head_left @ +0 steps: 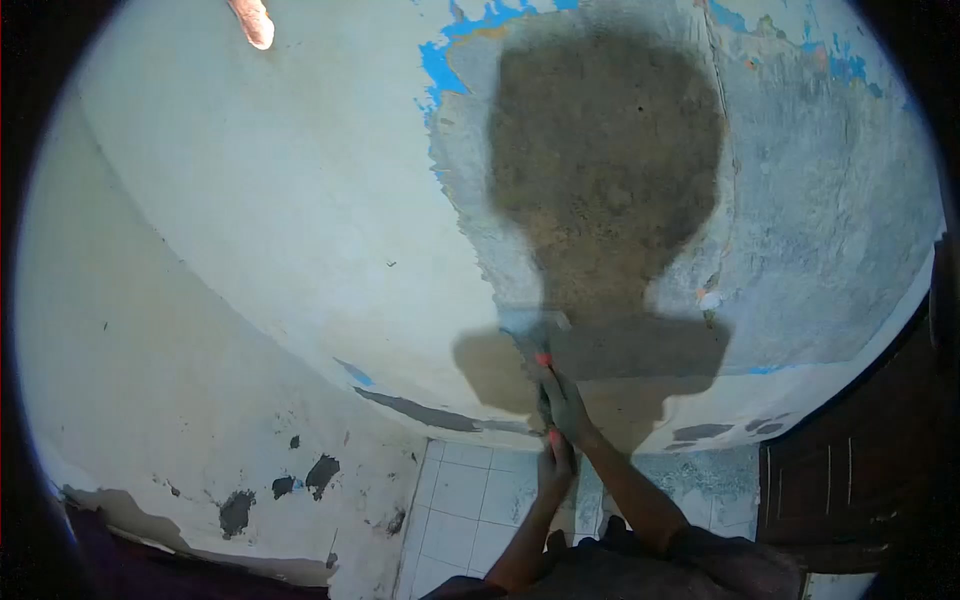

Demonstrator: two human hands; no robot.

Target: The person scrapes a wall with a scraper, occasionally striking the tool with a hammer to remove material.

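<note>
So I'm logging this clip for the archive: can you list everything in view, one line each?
Wall: one, whitish plaster, fills most of the view.
Scraped patch: one, grey with blue paint remnants, upper right of the wall.
Shadow: one, dark, head-and-shoulders shape on the scraped patch.
Scraper: one, grey blade with a red-marked handle, blade against the wall at centre.
Floor tiles: several, white, bottom centre.
Door: one, dark brown, lower right.
Another person's finger: one, top left edge.
Right hand: one, gripping the scraper handle.
Left hand: one, just below the right hand, at the handle's end.
</note>
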